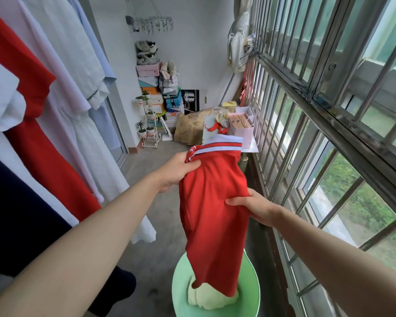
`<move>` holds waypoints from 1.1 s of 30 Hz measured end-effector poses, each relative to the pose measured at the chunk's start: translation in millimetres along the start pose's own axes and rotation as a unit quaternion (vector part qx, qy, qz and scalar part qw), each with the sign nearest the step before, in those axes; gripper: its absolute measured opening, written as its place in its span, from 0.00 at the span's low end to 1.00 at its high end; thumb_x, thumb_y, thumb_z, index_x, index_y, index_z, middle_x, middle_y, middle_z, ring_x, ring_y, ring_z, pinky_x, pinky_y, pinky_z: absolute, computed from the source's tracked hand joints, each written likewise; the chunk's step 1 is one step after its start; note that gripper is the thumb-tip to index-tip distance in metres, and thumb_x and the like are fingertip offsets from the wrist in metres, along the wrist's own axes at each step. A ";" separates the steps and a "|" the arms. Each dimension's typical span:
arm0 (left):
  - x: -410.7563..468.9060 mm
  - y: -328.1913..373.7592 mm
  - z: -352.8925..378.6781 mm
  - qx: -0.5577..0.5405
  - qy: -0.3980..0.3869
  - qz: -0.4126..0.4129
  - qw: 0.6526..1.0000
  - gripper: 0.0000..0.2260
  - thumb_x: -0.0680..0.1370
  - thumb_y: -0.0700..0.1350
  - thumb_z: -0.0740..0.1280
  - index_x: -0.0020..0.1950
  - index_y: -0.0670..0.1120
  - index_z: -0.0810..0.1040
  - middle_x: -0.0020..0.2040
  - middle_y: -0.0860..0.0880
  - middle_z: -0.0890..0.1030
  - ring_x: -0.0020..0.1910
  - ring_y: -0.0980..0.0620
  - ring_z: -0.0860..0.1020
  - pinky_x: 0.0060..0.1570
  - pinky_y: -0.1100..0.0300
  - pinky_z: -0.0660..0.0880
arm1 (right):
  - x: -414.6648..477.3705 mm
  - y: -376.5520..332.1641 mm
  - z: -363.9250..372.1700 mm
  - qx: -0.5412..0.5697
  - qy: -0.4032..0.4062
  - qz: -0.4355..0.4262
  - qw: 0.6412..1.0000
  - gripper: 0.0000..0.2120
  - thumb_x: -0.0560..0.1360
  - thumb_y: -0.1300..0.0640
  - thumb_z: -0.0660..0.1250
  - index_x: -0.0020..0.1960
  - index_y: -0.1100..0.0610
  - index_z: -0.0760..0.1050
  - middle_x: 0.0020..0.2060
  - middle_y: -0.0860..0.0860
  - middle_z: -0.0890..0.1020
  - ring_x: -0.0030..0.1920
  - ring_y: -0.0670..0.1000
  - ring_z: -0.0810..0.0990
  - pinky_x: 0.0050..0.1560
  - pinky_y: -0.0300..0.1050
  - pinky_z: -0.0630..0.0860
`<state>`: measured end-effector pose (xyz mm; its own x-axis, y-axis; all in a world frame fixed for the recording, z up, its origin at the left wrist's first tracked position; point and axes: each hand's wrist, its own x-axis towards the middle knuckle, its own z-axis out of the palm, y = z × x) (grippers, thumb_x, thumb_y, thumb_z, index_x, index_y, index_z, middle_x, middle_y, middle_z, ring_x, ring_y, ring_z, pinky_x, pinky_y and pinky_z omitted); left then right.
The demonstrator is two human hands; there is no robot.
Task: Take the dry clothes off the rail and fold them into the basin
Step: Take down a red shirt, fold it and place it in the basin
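On a barred balcony (160, 202), left hand (176, 170) grips a red shirt (213, 207) at the collar, right hand (255, 208) pinches its side, over the green basin (181, 282) at 6 o'clock

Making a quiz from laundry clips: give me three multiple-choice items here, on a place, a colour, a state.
1. The red shirt hangs: A over the green basin; B on the rail; C on the floor.
2. The garment in the basin is: A navy; B pale yellow; C pink.
3. The shirt is: A pegged; B draped on a forearm; C gripped by both hands.
Answers: A, its hem hangs over the basin; B, yellow cloth shows inside; C, left hand grips by the collar, right hand the side.
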<state>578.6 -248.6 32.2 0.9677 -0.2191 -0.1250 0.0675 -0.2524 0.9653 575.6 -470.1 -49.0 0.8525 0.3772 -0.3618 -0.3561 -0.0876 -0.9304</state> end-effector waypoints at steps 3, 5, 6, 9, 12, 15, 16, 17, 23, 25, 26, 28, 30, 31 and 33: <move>6.7 1.9 -8.2 -0.105 0.060 -0.022 0.992 0.12 0.82 0.40 0.58 0.64 0.42 0.73 0.43 0.53 0.82 0.37 0.60 0.81 0.39 0.65 0.78 | -2.2 -12.1 3.8 0.023 -0.029 0.005 0.999 0.15 0.70 0.62 0.72 0.56 0.62 0.79 0.52 0.59 0.83 0.48 0.54 0.83 0.57 0.48 0.78; 9.8 1.4 -16.2 -0.269 0.084 -0.033 0.959 0.14 0.82 0.46 0.57 0.61 0.40 0.75 0.43 0.50 0.84 0.37 0.57 0.83 0.41 0.63 0.80 | -2.9 -24.8 8.1 0.061 -0.025 -0.001 0.998 0.09 0.73 0.60 0.70 0.52 0.59 0.80 0.48 0.56 0.85 0.45 0.52 0.84 0.52 0.46 0.80; 7.8 -2.4 -16.9 -0.343 0.068 -0.061 0.935 0.18 0.82 0.53 0.56 0.58 0.42 0.77 0.46 0.47 0.84 0.41 0.55 0.83 0.44 0.59 0.80 | -2.5 -30.0 10.0 0.085 -0.015 -0.003 0.996 0.07 0.74 0.59 0.68 0.52 0.58 0.80 0.46 0.55 0.85 0.43 0.51 0.84 0.51 0.45 0.80; -0.4 -40.0 -1.5 -0.359 -0.006 -0.153 0.921 0.29 0.76 0.68 0.52 0.56 0.48 0.80 0.55 0.47 0.83 0.51 0.50 0.81 0.50 0.54 0.74 | 0.0 -37.5 11.7 0.122 0.009 0.007 0.992 0.09 0.76 0.58 0.66 0.54 0.59 0.79 0.47 0.55 0.84 0.44 0.51 0.83 0.50 0.45 0.80; -6.2 -66.7 16.4 -0.340 -0.040 -0.192 0.920 0.30 0.75 0.68 0.54 0.62 0.48 0.78 0.58 0.45 0.82 0.56 0.48 0.80 0.53 0.52 0.74 | 3.2 -30.7 9.5 0.101 0.042 0.031 0.993 0.11 0.77 0.56 0.65 0.56 0.61 0.77 0.46 0.55 0.83 0.44 0.51 0.82 0.49 0.45 0.80; -1.9 -73.3 16.5 -0.212 0.016 -0.191 0.958 0.19 0.76 0.50 0.66 0.63 0.40 0.76 0.46 0.46 0.83 0.43 0.50 0.81 0.45 0.58 0.75 | 4.6 -22.3 7.4 0.090 0.063 0.049 0.993 0.08 0.79 0.55 0.63 0.51 0.60 0.77 0.44 0.55 0.82 0.43 0.51 0.81 0.48 0.45 0.79; 1.9 -76.2 16.0 -0.166 0.043 -0.191 0.966 0.17 0.76 0.42 0.67 0.63 0.39 0.75 0.44 0.46 0.82 0.40 0.51 0.80 0.43 0.59 0.74 | 5.4 -20.8 6.6 0.088 0.065 0.050 0.993 0.09 0.79 0.55 0.63 0.51 0.60 0.76 0.43 0.55 0.82 0.43 0.51 0.81 0.47 0.45 0.79; 5.4 -79.3 15.6 -0.140 0.071 -0.194 0.968 0.15 0.76 0.37 0.66 0.62 0.39 0.73 0.45 0.46 0.81 0.39 0.52 0.78 0.42 0.59 0.74 | 6.5 -19.2 5.6 0.077 0.069 0.049 0.993 0.10 0.79 0.56 0.63 0.53 0.62 0.76 0.42 0.55 0.81 0.41 0.51 0.80 0.44 0.44 0.80; 19.9 -95.4 1.9 -0.102 0.202 -0.138 0.964 0.23 0.76 0.35 0.63 0.69 0.51 0.67 0.65 0.41 0.74 0.59 0.40 0.76 0.52 0.51 0.74 | 16.1 -3.0 2.5 -0.015 0.161 0.002 0.987 0.17 0.78 0.59 0.64 0.67 0.54 0.72 0.49 0.50 0.79 0.41 0.47 0.75 0.41 0.42 0.72; 19.4 -96.7 4.1 -0.038 0.214 -0.099 0.971 0.23 0.76 0.34 0.60 0.68 0.53 0.70 0.66 0.37 0.73 0.61 0.36 0.74 0.56 0.47 0.74 | 17.9 -0.7 3.5 -0.042 0.175 -0.049 0.982 0.23 0.78 0.62 0.62 0.71 0.47 0.67 0.60 0.47 0.75 0.50 0.46 0.74 0.46 0.40 0.71; 18.3 -95.9 6.0 -0.013 0.218 -0.079 0.973 0.21 0.77 0.33 0.59 0.67 0.50 0.72 0.62 0.38 0.76 0.52 0.38 0.77 0.50 0.51 0.76 | 17.5 -1.7 4.7 -0.066 0.169 -0.083 0.980 0.24 0.78 0.64 0.61 0.71 0.47 0.67 0.62 0.46 0.74 0.53 0.45 0.72 0.48 0.36 0.69; 15.8 -93.9 7.8 0.017 0.205 -0.056 0.977 0.17 0.79 0.33 0.56 0.61 0.47 0.77 0.53 0.40 0.79 0.35 0.48 0.73 0.35 0.60 0.71 | 15.1 -6.2 7.3 -0.129 0.144 -0.138 0.971 0.21 0.79 0.67 0.57 0.69 0.52 0.71 0.62 0.47 0.75 0.55 0.41 0.72 0.54 0.33 0.68; 14.9 -94.2 3.6 0.032 0.174 -0.034 0.984 0.16 0.80 0.34 0.54 0.54 0.47 0.79 0.52 0.43 0.80 0.40 0.50 0.74 0.41 0.60 0.70 | 13.4 -10.6 10.8 -0.156 0.126 -0.158 0.967 0.18 0.80 0.67 0.56 0.66 0.56 0.75 0.61 0.49 0.77 0.58 0.43 0.74 0.63 0.37 0.68; 13.3 -92.3 -0.4 0.050 0.160 -0.023 0.986 0.16 0.80 0.34 0.54 0.53 0.47 0.80 0.53 0.44 0.80 0.45 0.51 0.75 0.45 0.61 0.70 | 13.0 -11.8 11.6 -0.157 0.120 -0.158 0.968 0.17 0.80 0.66 0.56 0.65 0.56 0.75 0.60 0.49 0.78 0.59 0.44 0.74 0.65 0.39 0.68; 11.1 -88.6 -9.5 0.088 0.149 -0.005 0.985 0.15 0.81 0.35 0.55 0.51 0.45 0.80 0.52 0.47 0.80 0.50 0.53 0.75 0.48 0.65 0.69 | 12.3 -11.1 11.3 -0.153 0.096 -0.142 0.973 0.15 0.81 0.64 0.58 0.64 0.56 0.76 0.58 0.49 0.79 0.57 0.44 0.76 0.61 0.40 0.70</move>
<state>585.7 -219.7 -52.6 0.9973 0.0645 -0.0352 0.0590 -0.4181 0.9065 585.7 -454.0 -42.5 0.9663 0.2493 -0.0639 0.0103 -0.2854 -0.9583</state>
